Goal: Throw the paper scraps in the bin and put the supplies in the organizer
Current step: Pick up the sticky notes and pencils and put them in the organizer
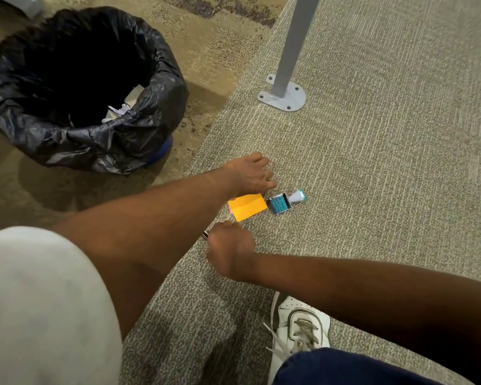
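An orange sticky-note pad (pixel 247 207) lies on the grey carpet, with a pink edge showing at its left. Touching its right side lies a teal rubber stamp (pixel 285 202) on its side. My left hand (pixel 250 173) reaches over the pad's far edge, palm down, fingers curled toward the floor; what they touch is hidden. My right hand (pixel 229 248) is closed just below the pad, and a thin metal tip (pixel 205 234) of a pen-like thing sticks out of it at the left. A bin (pixel 78 87) lined with a black bag stands at the upper left, with white paper scraps (pixel 120 111) inside.
A grey metal table leg (pixel 285 87) with a bolted foot plate stands on the carpet beyond the supplies. My white shoe (pixel 297 329) is at the bottom, beside my knee in dark blue cloth. The carpet changes to a tan patch under the bin.
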Tool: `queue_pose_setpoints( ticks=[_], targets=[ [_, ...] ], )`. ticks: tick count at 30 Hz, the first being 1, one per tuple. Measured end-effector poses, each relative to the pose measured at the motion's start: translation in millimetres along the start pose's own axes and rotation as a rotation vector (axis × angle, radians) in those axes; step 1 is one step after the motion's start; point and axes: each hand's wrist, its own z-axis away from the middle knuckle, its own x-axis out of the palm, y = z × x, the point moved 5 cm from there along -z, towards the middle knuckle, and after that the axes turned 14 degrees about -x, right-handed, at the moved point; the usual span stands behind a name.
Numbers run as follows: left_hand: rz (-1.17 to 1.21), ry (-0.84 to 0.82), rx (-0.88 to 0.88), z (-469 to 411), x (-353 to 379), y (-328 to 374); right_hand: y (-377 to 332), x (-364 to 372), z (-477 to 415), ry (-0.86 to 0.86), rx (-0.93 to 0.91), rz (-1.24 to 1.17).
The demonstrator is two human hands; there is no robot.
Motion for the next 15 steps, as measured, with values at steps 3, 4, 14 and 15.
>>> queue_pose_setpoints(
  ticks=[3,4,14,15],
  targets=[
    [0.030,-0.078,-0.065,5,4,-11,4,-4,1,-0.005,0.028,-0.018],
    [0.067,-0.107,-0.097,7,6,-16,6,-5,1,-0.004,0.040,-0.034],
    [0.585,-0.374,-0.319,50,33,-51,18,-12,-3,-0.035,0.014,-0.078],
    [0.625,-0.390,-0.336,54,36,-52,18,-13,-4,-0.036,0.013,-0.076]
  ],
)
